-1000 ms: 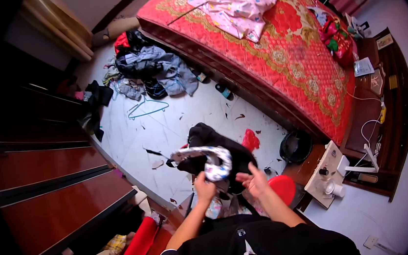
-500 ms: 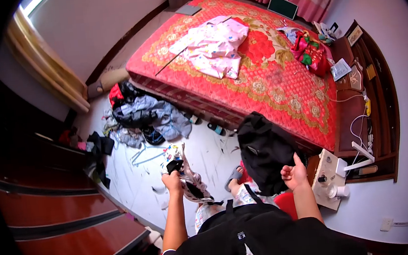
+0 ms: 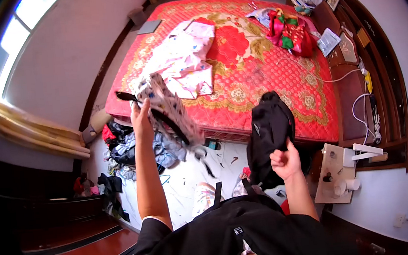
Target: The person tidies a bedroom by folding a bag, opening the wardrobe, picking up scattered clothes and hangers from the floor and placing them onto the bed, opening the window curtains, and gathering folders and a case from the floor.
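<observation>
My left hand (image 3: 142, 117) is raised at the near left corner of the bed, its fingers closed on a white patterned bag (image 3: 166, 104) with black straps. The bag hangs to the right of the hand and is partly blurred. My right hand (image 3: 286, 161) is closed on a black backpack (image 3: 269, 133), which hangs upright at the bed's near edge. A pink patterned cloth (image 3: 185, 55) lies crumpled on the red bed cover (image 3: 245, 94), beyond the white bag.
Piled clothes (image 3: 123, 147) lie on the floor at the left. A bedside table (image 3: 328, 187) with cups and a white stand is at the right. Red clothing (image 3: 291, 35) lies near the headboard (image 3: 347, 106). Dark red cabinet panels (image 3: 86, 252) are at lower left.
The view has shifted toward the bed. My left hand has lifted the white bag from above the floor to the bed's edge. The black backpack, low between my hands at first, now hangs at the right.
</observation>
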### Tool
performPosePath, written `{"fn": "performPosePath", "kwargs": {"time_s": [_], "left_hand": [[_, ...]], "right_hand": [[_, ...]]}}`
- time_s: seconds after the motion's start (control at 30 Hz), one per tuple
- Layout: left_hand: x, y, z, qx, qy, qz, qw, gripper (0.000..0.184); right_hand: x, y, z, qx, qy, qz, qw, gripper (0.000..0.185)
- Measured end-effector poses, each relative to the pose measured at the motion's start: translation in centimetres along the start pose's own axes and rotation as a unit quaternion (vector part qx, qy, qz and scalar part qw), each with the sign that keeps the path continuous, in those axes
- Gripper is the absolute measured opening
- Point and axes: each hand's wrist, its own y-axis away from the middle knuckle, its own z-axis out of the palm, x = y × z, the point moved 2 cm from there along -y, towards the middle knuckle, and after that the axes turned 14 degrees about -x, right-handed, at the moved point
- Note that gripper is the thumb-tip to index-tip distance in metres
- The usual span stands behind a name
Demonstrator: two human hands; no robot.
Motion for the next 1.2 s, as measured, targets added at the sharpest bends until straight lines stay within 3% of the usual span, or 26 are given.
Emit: {"fn": "performPosePath", "kwargs": {"time_s": [0.03, 0.07, 0.1, 0.13, 0.17, 0.2, 0.23, 0.3, 0.4, 0.43, 0.5, 0.53, 0.57, 0.63, 0.7, 0.73, 0.77, 0.83, 0.93, 1.0, 1.03, 1.1, 1.17, 1.2], "left_hand": [[-1.4, -1.3, 0.6, -0.026, -0.051, 0.018, 0.998, 0.034], [-3.3, -1.8, 1.6, -0.052, -0.087, 0.01, 0.995, 0.051], [-6.1, -1.6, 2.8, 0.005, -0.259, 0.071, 0.963, 0.07], [-7.0, -0.2, 5.2, -0.087, -0.262, -0.02, 0.961, 0.081], [-10.6, 1.4, 6.1, -0.174, -0.248, -0.101, 0.948, 0.082], [-10.7, 2.5, 8.2, -0.276, -0.322, -0.08, 0.902, 0.083], [-12.9, 3.5, 9.0, -0.312, -0.26, -0.05, 0.913, 0.087], [-14.8, 3.9, 9.8, -0.323, -0.285, -0.035, 0.902, 0.092], [-12.8, 0.3, 9.2, -0.284, -0.343, 0.024, 0.895, 0.088], [-11.4, -1.2, 8.7, -0.267, -0.347, 0.065, 0.897, 0.075], [-10.4, -3.5, 6.8, -0.256, -0.341, 0.121, 0.896, 0.053], [-10.7, -4.5, 5.6, -0.263, -0.35, 0.11, 0.892, 0.031], [-10.9, -5.6, 4.6, -0.279, -0.358, 0.107, 0.885, 0.018], [-14.1, -8.0, 3.7, -0.239, -0.309, 0.023, 0.92, 0.012], [-16.2, -9.6, 1.8, -0.22, -0.279, -0.052, 0.933, 0.009], [-16.2, -10.1, 1.2, -0.207, -0.271, -0.008, 0.94, 0.005], [-16.8, -10.5, 0.7, -0.221, -0.265, -0.061, 0.937, 0.006], [-16.6, -11.4, 0.1, -0.189, -0.256, -0.06, 0.946, 0.005], [-16.8, -12.9, 0.5, -0.173, -0.278, -0.096, 0.94, 0.007], [-16.4, -14.4, 1.4, -0.169, -0.289, -0.116, 0.935, 0.009], [-16.1, -14.9, 1.6, -0.109, -0.183, -0.189, 0.959, 0.009], [-17.0, -15.3, 2.2, -0.035, -0.018, -0.298, 0.954, 0.007], [-14.5, -16.1, 4.0, -0.02, 0.069, -0.337, 0.939, 0.009], [-14.3, -16.2, 4.6, -0.021, 0.066, -0.338, 0.939, 0.009]], "right_hand": [[-0.1, -1.1, 1.0, -0.03, -0.023, 0.008, 0.999, 0.062], [-0.2, -2.4, 2.2, -0.054, -0.05, 0.001, 0.997, 0.06], [-0.5, -3.9, 3.4, -0.082, -0.074, -0.003, 0.994, 0.059], [-0.8, -5.1, 4.8, -0.098, -0.09, -0.003, 0.991, 0.057], [-1.0, -6.1, 6.2, -0.114, -0.106, -0.003, 0.988, 0.056], [-1.4, -7.2, 7.6, -0.119, -0.12, -0.008, 0.986, 0.054], [-1.5, -9.1, 7.8, -0.192, -0.122, -0.003, 0.974, 0.052], [-0.7, -11.5, 10.4, -0.209, -0.148, 0.022, 0.966, 0.052], [1.2, -14.8, 14.1, -0.183, -0.11, 0.042, 0.976, 0.051], [1.9, -15.9, 15.2, -0.182, -0.089, 0.05, 0.978, 0.05], [3.0, -16.8, 18.8, -0.276, -0.049, 0.049, 0.959, 0.045], [3.3, -17.0, 20.8, -0.303, -0.019, 0.037, 0.952, 0.044], [2.8, -17.7, 22.2, -0.241, 0.027, 0.028, 0.97, 0.043], [1.4, -21.7, 21.5, -0.172, 0.121, 0.064, 0.976, 0.043], [0.9, -24.4, 19.4, -0.076, 0.3, 0.031, 0.95, 0.044], [0.7, -24.8, 18.3, -0.078, 0.309, 0.04, 0.947, 0.044], [0.2, -25.1, 17.3, -0.079, 0.318, 0.049, 0.944, 0.044], [-0.6, -26.1, 16.4, -0.053, 0.364, 0.025, 0.93, 0.044], [-1.3, -27.7, 15.8, -0.063, 0.32, 0.026, 0.945, 0.043], [-1.8, -28.2, 16.6, -0.027, 0.396, -0.084, 0.914, 0.039], [-1.9, -28.5, 16.0, -0.019, 0.462, -0.103, 0.881, 0.031], [-0.7, -28.6, 14.6, 0.003, 0.568, -0.074, 0.82, 0.027], [2.1, -29.9, 12.0, -0.057, 0.674, -0.055, 0.735, 0.036], [3.7, -29.4, 12.0, -0.065, 0.708, -0.094, 0.697, 0.042]]}}
